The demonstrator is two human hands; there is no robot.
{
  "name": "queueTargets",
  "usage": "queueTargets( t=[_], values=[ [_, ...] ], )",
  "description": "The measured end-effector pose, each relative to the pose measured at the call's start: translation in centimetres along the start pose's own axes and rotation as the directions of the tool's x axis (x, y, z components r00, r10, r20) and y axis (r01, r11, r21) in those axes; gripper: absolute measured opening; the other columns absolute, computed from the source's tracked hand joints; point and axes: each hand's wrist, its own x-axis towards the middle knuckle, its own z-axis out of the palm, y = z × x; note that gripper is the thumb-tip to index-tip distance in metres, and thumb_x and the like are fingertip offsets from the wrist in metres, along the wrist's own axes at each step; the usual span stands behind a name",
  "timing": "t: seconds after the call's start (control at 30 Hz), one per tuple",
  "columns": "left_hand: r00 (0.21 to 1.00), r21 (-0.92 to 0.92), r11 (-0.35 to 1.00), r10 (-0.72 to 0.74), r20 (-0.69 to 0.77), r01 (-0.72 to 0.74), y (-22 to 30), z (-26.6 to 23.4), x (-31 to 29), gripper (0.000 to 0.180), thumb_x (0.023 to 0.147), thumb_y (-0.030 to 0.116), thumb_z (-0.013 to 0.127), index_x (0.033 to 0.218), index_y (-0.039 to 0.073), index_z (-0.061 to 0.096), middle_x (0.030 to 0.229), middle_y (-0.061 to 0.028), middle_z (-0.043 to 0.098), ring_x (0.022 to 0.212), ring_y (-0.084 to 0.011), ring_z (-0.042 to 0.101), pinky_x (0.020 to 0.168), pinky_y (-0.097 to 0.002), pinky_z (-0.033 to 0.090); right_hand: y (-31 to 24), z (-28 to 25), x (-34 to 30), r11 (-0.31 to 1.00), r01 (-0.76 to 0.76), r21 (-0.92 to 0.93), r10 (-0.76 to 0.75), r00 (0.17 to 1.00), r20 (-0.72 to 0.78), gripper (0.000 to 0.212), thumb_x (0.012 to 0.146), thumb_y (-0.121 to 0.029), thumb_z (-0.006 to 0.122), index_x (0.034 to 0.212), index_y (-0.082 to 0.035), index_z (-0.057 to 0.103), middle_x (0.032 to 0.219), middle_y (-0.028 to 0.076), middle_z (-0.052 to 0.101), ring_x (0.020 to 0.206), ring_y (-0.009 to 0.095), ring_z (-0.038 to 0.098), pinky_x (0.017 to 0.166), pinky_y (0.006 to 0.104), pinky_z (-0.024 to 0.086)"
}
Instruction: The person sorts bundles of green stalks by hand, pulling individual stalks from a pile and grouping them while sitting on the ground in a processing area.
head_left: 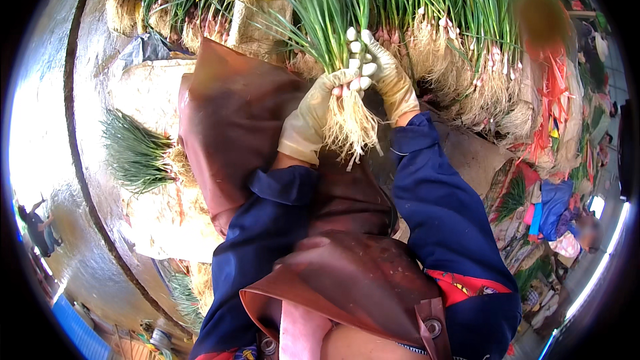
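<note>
A bunch of spring onions stands upright between my hands, green leaves up and pale stringy roots hanging down. My left hand, in a cream glove with white fingertip covers, is closed round the bunch just above the roots. Small pinkish bulbs show under its fingers. My right hand, gloved the same way, meets it from the right, its fingers closed on stalks at the bunch's right side. Its fingertips nearly touch those of the left hand. A brown apron covers my lap below.
More spring onions with long roots line the far side. Another bunch lies on pale sacking at the left. Red plastic strips hang at the right, near a blue cloth. A person is at the far left.
</note>
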Motion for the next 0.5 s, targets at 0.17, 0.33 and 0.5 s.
queueTargets(
  t=[0.17,0.33,0.5],
  values=[
    [0.990,-0.141,0.982,-0.110,0.092,0.123,0.0,0.2,0.1,0.021,0.091,0.009,0.053,0.107,-0.003,0.054,0.079,-0.0030,0.059,0.072,-0.0078,0.057,0.061,-0.0163,0.048,0.0,0.0,-0.3,0.977,0.098,-0.191,-0.108,0.993,-0.043,0.020,0.088,-0.031,0.061,0.092,-0.011,0.057,0.061,-0.006,0.051,0.044,0.006,0.044,0.039,0.0214,0.038],
    [0.948,0.098,0.983,-0.119,-0.296,0.154,-0.2,-0.1,0.4,0.017,0.088,0.009,0.056,0.102,-0.001,0.057,0.072,-0.0012,0.059,0.054,-0.0053,0.052,0.050,-0.0153,0.044,-1.0,-3.3,-0.3,0.472,0.111,-0.874,-0.499,0.851,-0.162,0.022,0.080,-0.023,0.071,0.089,-0.007,0.058,0.070,0.004,0.059,0.053,0.011,0.053,0.047,0.0255,0.042],
    [0.972,0.205,0.977,-0.003,-0.237,0.053,0.0,-0.1,-0.2,0.024,0.083,0.003,0.060,0.106,-0.003,0.057,0.068,-0.0041,0.058,0.053,-0.0077,0.051,0.053,-0.0176,0.044,-1.6,-4.5,-3.4,-0.777,-0.229,-0.586,-0.283,0.959,0.000,0.035,0.077,-0.035,0.068,0.102,-0.011,0.065,0.097,0.007,0.067,0.083,0.026,0.064,0.071,0.0379,0.048]
  ],
)
